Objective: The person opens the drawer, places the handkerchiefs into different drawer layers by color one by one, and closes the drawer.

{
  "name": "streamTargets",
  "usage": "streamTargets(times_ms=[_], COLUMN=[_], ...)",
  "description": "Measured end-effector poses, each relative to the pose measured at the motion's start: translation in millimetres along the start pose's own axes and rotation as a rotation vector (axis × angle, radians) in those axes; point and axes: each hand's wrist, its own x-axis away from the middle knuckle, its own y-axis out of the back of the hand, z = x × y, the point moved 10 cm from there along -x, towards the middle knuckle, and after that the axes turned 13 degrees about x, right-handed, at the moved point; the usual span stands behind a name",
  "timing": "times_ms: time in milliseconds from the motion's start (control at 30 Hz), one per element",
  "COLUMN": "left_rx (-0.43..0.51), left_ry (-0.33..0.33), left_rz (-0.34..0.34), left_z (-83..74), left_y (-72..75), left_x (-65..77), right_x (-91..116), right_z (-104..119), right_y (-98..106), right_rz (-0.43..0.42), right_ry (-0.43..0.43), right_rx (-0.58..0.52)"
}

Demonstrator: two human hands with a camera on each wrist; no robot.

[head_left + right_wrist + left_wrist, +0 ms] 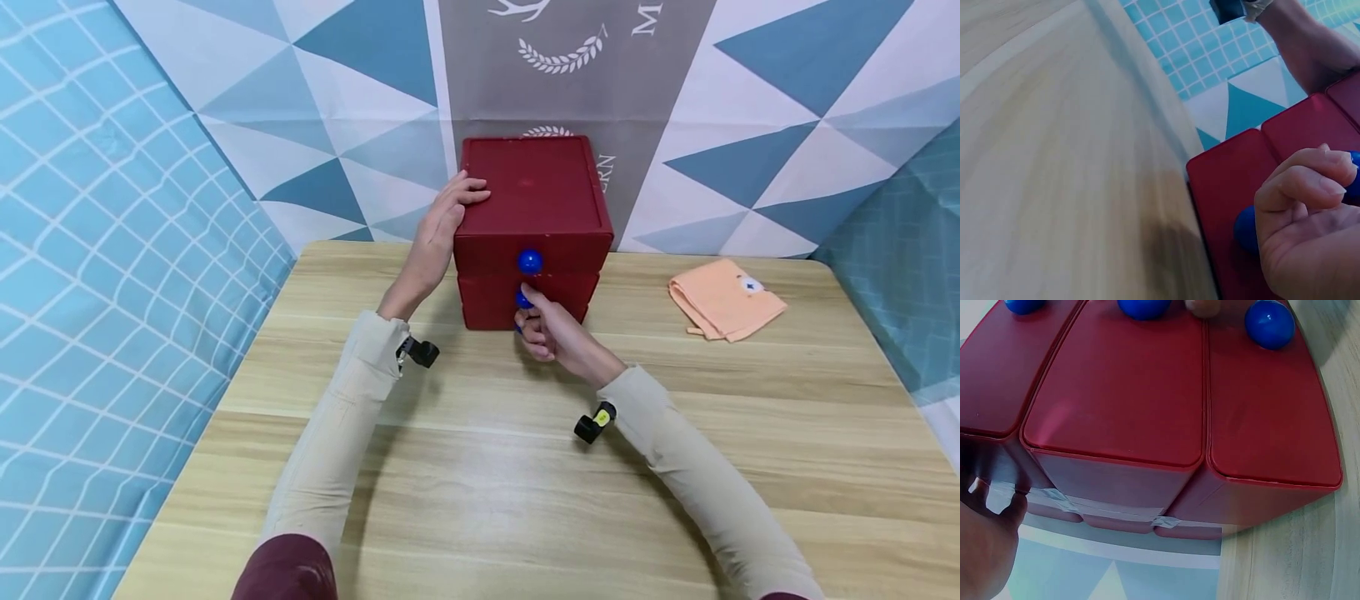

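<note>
A dark red drawer box [531,187] with three stacked drawers stands at the back of the table, each drawer front bearing a round blue knob. My left hand [438,229] rests against the box's upper left side, its fingers laid over the top edge. At the front, my right hand [562,333] pinches the middle knob [523,300] between thumb and curled fingers. Above it sits the top knob [529,262], untouched. The bottom knob [1270,324] shows in the left wrist view, below the right hand. All three drawers look closed.
To the right of the box lies a folded orange cloth [726,298]. A patterned wall covering [360,108] rises directly behind the box. The wooden table [465,492] stretches in front, and a blue checked covering [105,275] hangs on the left.
</note>
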Motion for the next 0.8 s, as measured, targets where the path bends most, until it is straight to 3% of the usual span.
streamTargets(times_ms=[267,533,633,800], left_rx=[0.013,0.01,0.013,0.015], left_ry=[-0.015,-0.013,-0.007,-0.015], left_rz=[0.008,0.0,-0.003,-0.002], left_z=[-1.2,-0.6,0.9,0.8], left_y=[-1.8,-0.2,0.2,1.1], left_x=[-1.1,-0.1,0.2,0.3], right_x=[15,10,4,-6], right_z=[-14,-24,-27,-30], right_y=[5,15,17,14], right_rz=[0.016,-0.043,-0.053,-0.042], right_ry=[0.021,-0.008,-0.033,-0.054], right_rx=[0.159,0.351,0.354,0.262])
